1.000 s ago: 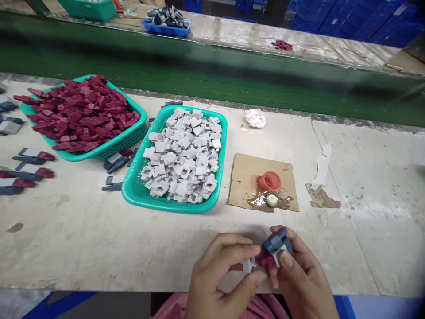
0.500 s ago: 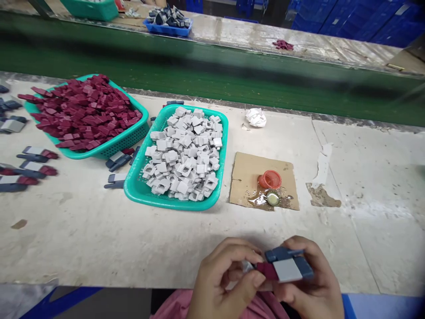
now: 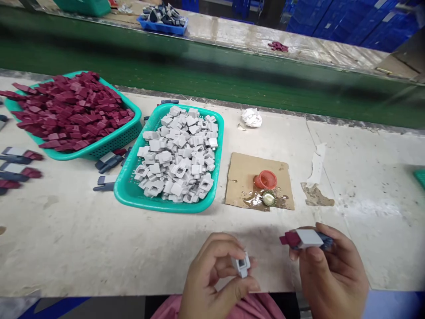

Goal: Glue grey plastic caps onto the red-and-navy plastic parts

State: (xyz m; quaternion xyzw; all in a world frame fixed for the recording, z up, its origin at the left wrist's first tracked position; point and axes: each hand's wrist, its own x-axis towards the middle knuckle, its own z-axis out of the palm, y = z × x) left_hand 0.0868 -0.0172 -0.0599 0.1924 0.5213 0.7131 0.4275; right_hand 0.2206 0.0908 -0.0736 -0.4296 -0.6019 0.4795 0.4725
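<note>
My left hand pinches a small grey square plastic piece between thumb and fingers, low at the table's front edge. My right hand holds an assembled clip with a grey plate, a maroon tip pointing left and a blue-grey body. The two hands are apart, a short gap between them. A teal basket heaped with the same grey pieces sits ahead of my left hand. A second teal basket full of maroon pieces stands at the far left.
Several assembled clips lie at the left, more beside the baskets. A cardboard scrap carries a red cap and a wet patch. Crumpled paper lies behind it. A green conveyor runs across the back.
My hands have separated: the right hand carried the assembled clip to the right, and the left hand now holds a single grey piece on its own.
</note>
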